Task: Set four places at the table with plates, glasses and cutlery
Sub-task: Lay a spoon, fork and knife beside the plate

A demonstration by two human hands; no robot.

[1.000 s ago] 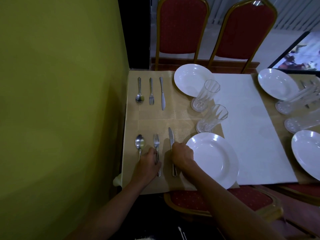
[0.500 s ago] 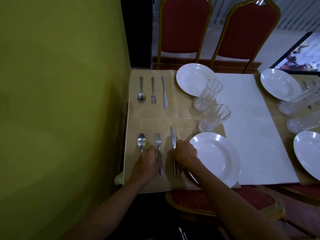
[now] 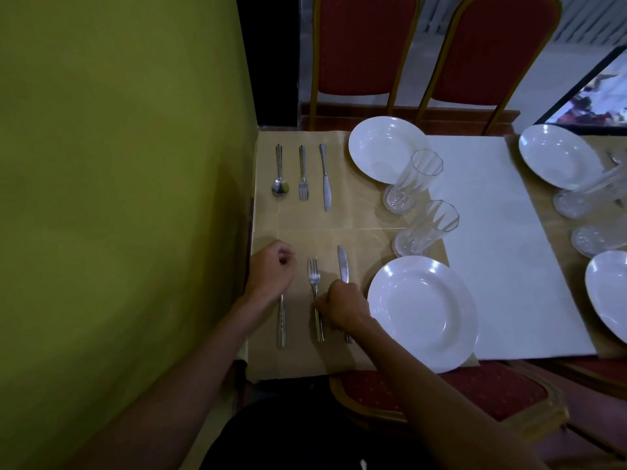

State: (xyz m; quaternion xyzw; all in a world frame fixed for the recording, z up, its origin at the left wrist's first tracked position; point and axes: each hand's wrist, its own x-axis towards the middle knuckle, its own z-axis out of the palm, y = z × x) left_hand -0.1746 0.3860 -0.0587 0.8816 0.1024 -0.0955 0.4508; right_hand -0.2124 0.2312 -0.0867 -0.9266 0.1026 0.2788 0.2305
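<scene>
On the tan tablecloth [image 3: 359, 212], the near place has a spoon [image 3: 281, 322], a fork [image 3: 314, 276] and a knife [image 3: 342, 266] lying left of a white plate [image 3: 420, 310]. My left hand [image 3: 271, 271] is curled over the spoon's bowl end; only the handle shows below it. My right hand [image 3: 342, 305] is closed over the knife's handle, thumb against the fork's handle. Two clear glasses [image 3: 425, 228] [image 3: 412, 181] stand behind the plate. The far place has a plate [image 3: 386, 149], spoon [image 3: 280, 173], fork [image 3: 303, 174] and knife [image 3: 325, 179].
A green wall [image 3: 118, 198] runs along the table's left edge. Two more plates [image 3: 559, 154] [image 3: 610, 293] and glasses [image 3: 590, 195] sit at the right beyond a white runner [image 3: 502, 239]. Red chairs [image 3: 353, 45] stand behind the table, and one [image 3: 441, 388] is tucked under the near edge.
My left hand has slid up from the gap between spoon and fork onto the spoon's bowl, uncovering the handle. My right hand stays on the knife and now touches the fork.
</scene>
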